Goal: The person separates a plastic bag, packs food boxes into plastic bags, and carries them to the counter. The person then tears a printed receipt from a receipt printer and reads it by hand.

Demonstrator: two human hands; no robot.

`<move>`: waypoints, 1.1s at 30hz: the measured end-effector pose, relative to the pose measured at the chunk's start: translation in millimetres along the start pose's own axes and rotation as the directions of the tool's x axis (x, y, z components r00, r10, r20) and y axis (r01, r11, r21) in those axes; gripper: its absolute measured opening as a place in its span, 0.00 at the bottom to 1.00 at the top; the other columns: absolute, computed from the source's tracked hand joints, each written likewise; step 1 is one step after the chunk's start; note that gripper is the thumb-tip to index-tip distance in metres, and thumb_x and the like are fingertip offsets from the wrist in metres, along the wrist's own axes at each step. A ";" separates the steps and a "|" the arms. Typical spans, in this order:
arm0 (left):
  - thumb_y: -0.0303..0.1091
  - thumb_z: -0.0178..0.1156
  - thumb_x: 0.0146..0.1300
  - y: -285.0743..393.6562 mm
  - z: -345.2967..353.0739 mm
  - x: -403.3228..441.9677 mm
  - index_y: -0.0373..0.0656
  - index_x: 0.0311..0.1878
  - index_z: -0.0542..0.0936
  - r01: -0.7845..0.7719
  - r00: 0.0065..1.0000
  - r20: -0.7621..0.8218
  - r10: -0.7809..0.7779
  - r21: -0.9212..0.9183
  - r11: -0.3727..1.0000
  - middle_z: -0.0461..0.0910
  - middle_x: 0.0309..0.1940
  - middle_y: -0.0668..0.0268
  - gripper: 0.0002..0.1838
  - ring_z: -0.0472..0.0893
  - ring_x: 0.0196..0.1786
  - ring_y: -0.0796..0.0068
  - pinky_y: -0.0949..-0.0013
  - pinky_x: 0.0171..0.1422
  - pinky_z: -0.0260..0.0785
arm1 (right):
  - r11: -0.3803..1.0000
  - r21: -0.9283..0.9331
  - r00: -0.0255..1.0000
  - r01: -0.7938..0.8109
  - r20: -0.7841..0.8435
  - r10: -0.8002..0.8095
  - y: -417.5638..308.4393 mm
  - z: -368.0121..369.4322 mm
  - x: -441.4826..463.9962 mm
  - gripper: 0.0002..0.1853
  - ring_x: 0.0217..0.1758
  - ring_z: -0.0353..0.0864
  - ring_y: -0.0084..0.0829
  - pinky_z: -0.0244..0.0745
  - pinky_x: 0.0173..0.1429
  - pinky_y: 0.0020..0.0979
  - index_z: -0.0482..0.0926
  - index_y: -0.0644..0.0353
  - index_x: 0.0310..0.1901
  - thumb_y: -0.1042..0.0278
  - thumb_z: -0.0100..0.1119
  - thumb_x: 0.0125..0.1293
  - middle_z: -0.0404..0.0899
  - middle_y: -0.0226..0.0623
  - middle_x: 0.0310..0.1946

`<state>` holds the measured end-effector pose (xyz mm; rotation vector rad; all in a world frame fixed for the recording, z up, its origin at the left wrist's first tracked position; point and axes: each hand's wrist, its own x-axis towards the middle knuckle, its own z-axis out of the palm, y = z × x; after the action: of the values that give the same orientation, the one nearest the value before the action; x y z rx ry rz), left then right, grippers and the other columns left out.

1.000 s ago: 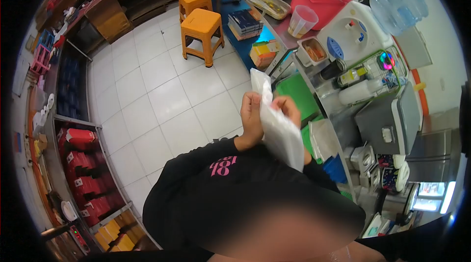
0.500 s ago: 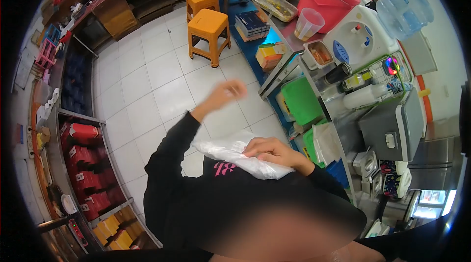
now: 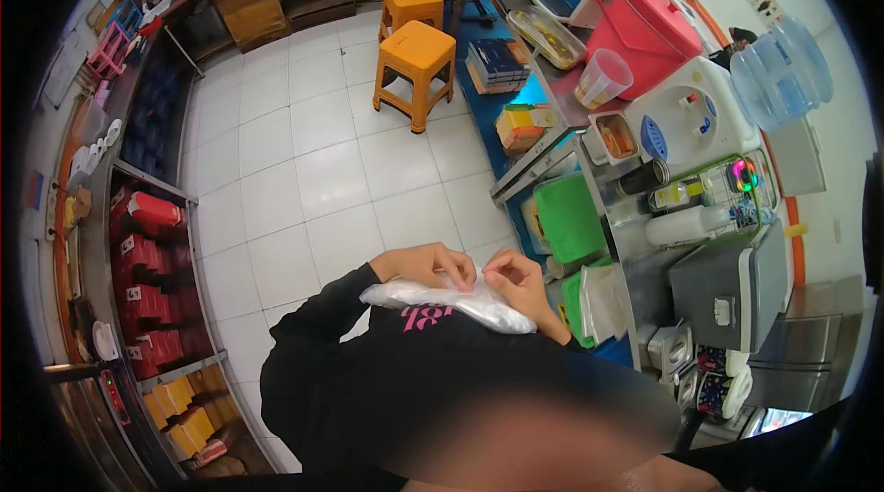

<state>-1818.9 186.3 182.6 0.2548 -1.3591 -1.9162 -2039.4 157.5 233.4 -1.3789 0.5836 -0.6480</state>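
A white, crinkled plastic bundle (image 3: 493, 310) lies across the front of my black top, below the pink lettering's upper edge and close to my chest. My left hand (image 3: 431, 266) rests over its upper side, with fingers curled down and pinched on the plastic. Close beside it on the right, my right hand (image 3: 517, 278) is bent at the bundle's upper edge, thumb and forefinger together. Whatever those fingertips hold is too small to make out. The two hands are a short gap apart.
Two orange stools (image 3: 416, 54) stand on the tiled floor ahead. The metal counter (image 3: 635, 262) on the right bears a pink bucket (image 3: 645, 36), a plastic cup (image 3: 604, 79) and a grey cooler box (image 3: 714, 294). Shelves with red boxes (image 3: 147, 303) line the left.
My left hand has come down from its raised, blurred position onto the white plastic. My right hand has shifted to the bundle's upper edge. The view has turned slightly, moving the surroundings rightward.
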 end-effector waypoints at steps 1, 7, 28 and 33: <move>0.38 0.69 0.51 0.9 2.1 -2.5 0.40 0.38 0.84 0.069 0.997 -0.051 -0.066 0.066 0.995 0.76 0.40 0.62 0.14 0.72 0.47 0.71 0.67 0.56 0.61 | 1.000 -0.002 1.000 0.002 0.011 -0.002 3.1 -1.4 1.7 0.05 0.38 0.71 0.21 0.66 0.45 0.23 0.76 0.66 0.37 0.77 0.59 0.60 0.74 0.33 0.33; 0.32 0.66 0.52 5.3 3.3 -8.9 0.39 0.37 0.83 0.124 0.988 -0.112 -0.103 0.201 0.972 0.77 0.41 0.65 0.10 0.71 0.50 0.71 0.68 0.58 0.59 | 0.982 -0.018 0.981 -0.186 0.061 0.186 17.2 -6.4 5.8 0.07 0.35 0.71 0.17 0.66 0.43 0.22 0.76 0.64 0.37 0.77 0.62 0.58 0.74 0.29 0.32; 0.39 0.51 0.67 0.2 20.6 12.6 0.39 0.41 0.74 0.265 0.940 -0.311 -0.138 0.416 0.870 0.75 0.36 0.62 0.12 0.74 0.43 0.72 0.68 0.47 0.64 | 0.960 0.124 0.940 -0.252 0.267 0.213 33.7 -31.5 11.3 0.13 0.41 0.73 0.18 0.68 0.48 0.22 0.72 0.62 0.42 0.77 0.62 0.55 0.72 0.28 0.36; 0.38 0.51 0.66 -15.8 12.6 20.0 0.39 0.38 0.73 0.177 0.963 -0.270 -0.014 0.591 0.787 0.75 0.33 0.63 0.11 0.74 0.39 0.74 0.68 0.44 0.65 | 0.878 -0.102 0.861 -0.467 0.172 0.478 33.8 -33.0 5.8 0.10 0.43 0.74 0.21 0.67 0.51 0.24 0.75 0.64 0.39 0.79 0.61 0.55 0.75 0.29 0.35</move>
<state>-1847.0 184.2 179.1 0.8744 -1.7779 -1.3920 -2056.4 133.1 196.3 -1.2662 0.7554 -0.0974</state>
